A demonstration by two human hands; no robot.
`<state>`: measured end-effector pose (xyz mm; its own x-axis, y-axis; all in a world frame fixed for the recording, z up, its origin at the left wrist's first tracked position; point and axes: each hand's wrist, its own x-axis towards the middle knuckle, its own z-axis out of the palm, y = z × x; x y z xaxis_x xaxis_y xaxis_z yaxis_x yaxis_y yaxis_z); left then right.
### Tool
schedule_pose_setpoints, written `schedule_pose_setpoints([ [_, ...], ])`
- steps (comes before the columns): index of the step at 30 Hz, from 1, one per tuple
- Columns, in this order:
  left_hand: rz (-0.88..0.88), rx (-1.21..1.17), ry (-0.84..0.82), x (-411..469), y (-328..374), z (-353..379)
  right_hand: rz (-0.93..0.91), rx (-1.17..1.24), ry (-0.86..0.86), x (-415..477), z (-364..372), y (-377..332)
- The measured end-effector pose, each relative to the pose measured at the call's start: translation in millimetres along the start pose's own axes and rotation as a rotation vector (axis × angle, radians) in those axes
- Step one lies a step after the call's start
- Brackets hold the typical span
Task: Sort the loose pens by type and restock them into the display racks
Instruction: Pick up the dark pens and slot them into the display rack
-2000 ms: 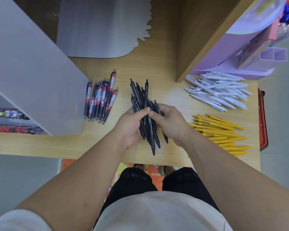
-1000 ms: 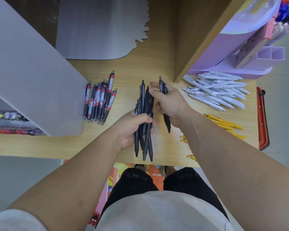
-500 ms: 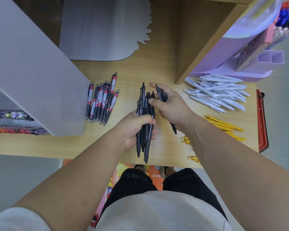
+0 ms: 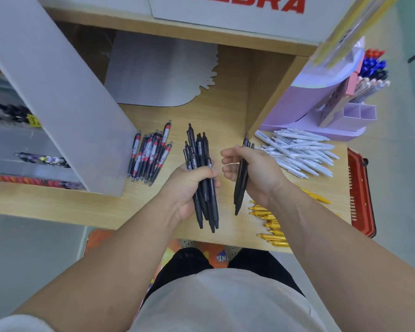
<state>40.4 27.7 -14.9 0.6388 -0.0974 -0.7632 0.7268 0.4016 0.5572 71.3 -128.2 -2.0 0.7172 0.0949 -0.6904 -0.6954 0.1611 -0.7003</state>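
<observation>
Centre of frame: my left hand (image 4: pixel 189 185) is closed tight round a thick bundle of black pens (image 4: pixel 200 154); the thumb lies across the barrels and the tips point toward the lower edge. Just right of centre, and apart from that bundle, my right hand (image 4: pixel 256 173) grips a smaller group of black pens (image 4: pixel 240 185) against the palm; the thumb and forefinger reach leftward, bent, without touching the bundle. Both hands are over the wooden counter (image 4: pixel 221 116); whether either lot of pens touches it I cannot tell. Left of centre: a pile of red-and-black pens (image 4: pixel 151 156) lies on the counter, just beside the foot of a grey slanted panel (image 4: pixel 58 92). Right of centre: a heap of white pens (image 4: pixel 300 152) lies in front of the lilac display rack (image 4: pixel 321 109) at upper right. Lower right: yellow pens (image 4: pixel 271 224) lie partly hidden under my right forearm; a red basket (image 4: pixel 359 195) sits at the counter's right end.
</observation>
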Motion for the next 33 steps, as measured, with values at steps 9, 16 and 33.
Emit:
schedule_pose_setpoints([
  [9, 0.140, 0.107, -0.042, -34.4, -22.2, 61.3, 0.043, -0.076, -0.207, -21.7, -28.2, -18.6],
  [16, 0.285, 0.022, 0.111, -49.4, -43.9, 99.3, -0.040, -0.282, -0.293, -32.3, -45.2, -25.6],
  [33, 0.388, -0.487, 0.652, -171.7, -59.1, -56.3, 0.057, -0.386, -0.493, -78.4, 88.9, 18.3],
])
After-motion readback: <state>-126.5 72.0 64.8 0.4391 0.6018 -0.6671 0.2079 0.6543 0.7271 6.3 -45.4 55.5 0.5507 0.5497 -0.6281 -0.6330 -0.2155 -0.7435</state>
